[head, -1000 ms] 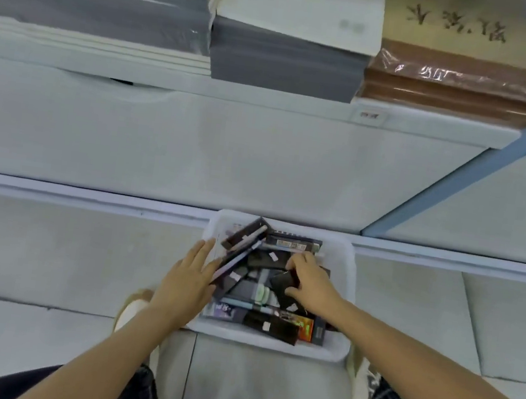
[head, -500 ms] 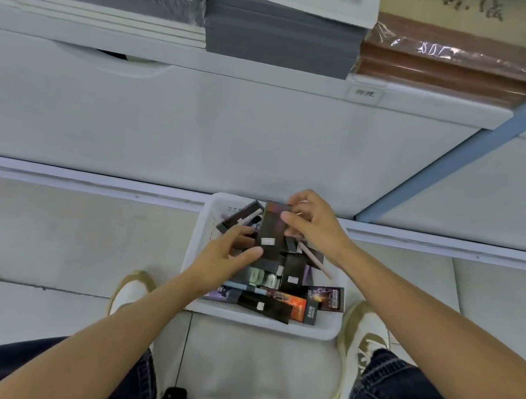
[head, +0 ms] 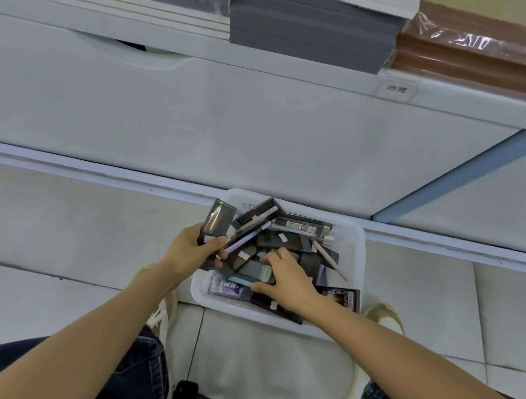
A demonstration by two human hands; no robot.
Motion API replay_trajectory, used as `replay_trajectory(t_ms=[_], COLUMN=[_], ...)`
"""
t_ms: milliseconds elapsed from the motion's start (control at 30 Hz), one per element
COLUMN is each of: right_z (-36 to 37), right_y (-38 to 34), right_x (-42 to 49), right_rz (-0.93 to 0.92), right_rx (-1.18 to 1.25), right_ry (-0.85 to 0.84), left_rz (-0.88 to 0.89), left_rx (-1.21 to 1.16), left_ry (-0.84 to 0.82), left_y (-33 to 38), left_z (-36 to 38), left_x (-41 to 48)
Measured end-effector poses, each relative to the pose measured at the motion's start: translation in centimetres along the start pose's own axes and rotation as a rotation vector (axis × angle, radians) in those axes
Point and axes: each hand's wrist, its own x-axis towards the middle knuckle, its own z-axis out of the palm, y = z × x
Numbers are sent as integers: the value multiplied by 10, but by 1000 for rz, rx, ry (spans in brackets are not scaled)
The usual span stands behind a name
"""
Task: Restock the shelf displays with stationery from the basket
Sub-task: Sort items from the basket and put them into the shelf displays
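My left hand [head: 191, 250] clamps a pack [head: 217, 221] low down, beside the basket [head: 358, 245]; it looks light, stiff and slick. My right hand [head: 286, 277] is inside, grip unclear.

**Stationery basket, one pack in hand**

White slotted plastic basket [head: 355, 265]: sits on floor tiles against the shelf base, holds a crisscross heap of dark flat pen packs [head: 286, 241] and loose pastel pens [head: 330, 258]. Dark glossy rectangular pack [head: 219, 218]: stands upright over the basket's left rim, gripped low by left hand [head: 193, 250].

Dark box [head: 219, 218] now in left hand [head: 193, 250]
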Motion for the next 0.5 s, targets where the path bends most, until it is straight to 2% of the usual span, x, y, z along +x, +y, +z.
replay_trajectory(t_ms=[100,200,333,500], right_z=[6,5,-2,-50], right_y=[2,3,5,6], right_x=[5,9,13,13], right_rz=[-2,44,26,-105], right_rx=[9,160,227,258], right_ry=[76,49,-10,4], left_rz=[1,-2,-11,104], left_rx=[83,83,64,159], left_ry=[-20,-16,-27,-7], left_y=[-6,-6,-2,5], left_z=[-1,-1,-1,9], left_x=[-2,-3,-3,-1])
